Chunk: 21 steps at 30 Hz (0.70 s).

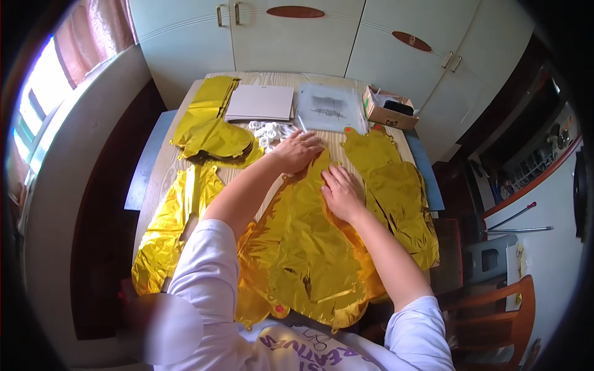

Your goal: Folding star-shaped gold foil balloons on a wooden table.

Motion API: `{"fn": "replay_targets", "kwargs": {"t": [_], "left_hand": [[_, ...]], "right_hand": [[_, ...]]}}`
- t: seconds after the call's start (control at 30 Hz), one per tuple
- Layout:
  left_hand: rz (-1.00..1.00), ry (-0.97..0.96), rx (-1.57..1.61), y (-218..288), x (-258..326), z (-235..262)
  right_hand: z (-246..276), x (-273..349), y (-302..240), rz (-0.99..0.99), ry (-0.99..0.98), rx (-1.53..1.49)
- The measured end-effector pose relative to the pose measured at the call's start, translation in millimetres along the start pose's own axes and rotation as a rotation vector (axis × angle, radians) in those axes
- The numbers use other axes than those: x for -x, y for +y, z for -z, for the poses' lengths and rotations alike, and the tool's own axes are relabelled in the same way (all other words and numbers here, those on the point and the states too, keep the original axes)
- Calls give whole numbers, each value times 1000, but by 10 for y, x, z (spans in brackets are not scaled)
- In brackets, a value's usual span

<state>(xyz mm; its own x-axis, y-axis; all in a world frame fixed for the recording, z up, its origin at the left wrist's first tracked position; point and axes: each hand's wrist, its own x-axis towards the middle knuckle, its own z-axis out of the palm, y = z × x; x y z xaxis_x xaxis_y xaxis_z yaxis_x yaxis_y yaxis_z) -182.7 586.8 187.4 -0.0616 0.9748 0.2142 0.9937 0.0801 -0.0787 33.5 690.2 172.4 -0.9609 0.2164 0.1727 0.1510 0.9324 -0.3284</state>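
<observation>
A flat, uninflated gold foil balloon (315, 247) lies in front of me, with more gold foil under its edges. My right hand (343, 193) rests flat on its upper right part, fingers stretched out. At its narrow far end is my left hand (298, 152), fingers extended and slightly bent, beside a heap of small white rings (267, 132). I see nothing held in either hand, though the left palm is hidden. Another flat gold foil balloon (399, 198) lies to the right, and crinkled gold foil (179, 232) lies to the left.
Folded gold foil (207, 127) lies at the far left of the wooden table (281, 78). A stack of pale cards (260, 102), a clear plastic bag (331, 108) and a cardboard box (390, 111) line the back. Cabinets stand behind; a wooden chair (526, 309) is at right.
</observation>
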Motion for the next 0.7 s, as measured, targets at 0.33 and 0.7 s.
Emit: {"fn": "replay_targets", "kwargs": {"t": [0.33, 0.7], "left_hand": [[-108, 178, 109, -434, 29, -109], [-153, 108, 104, -429, 9, -51]], "right_hand": [[-62, -170, 78, 31, 42, -65], [211, -1187, 551, 105, 419, 40]]}}
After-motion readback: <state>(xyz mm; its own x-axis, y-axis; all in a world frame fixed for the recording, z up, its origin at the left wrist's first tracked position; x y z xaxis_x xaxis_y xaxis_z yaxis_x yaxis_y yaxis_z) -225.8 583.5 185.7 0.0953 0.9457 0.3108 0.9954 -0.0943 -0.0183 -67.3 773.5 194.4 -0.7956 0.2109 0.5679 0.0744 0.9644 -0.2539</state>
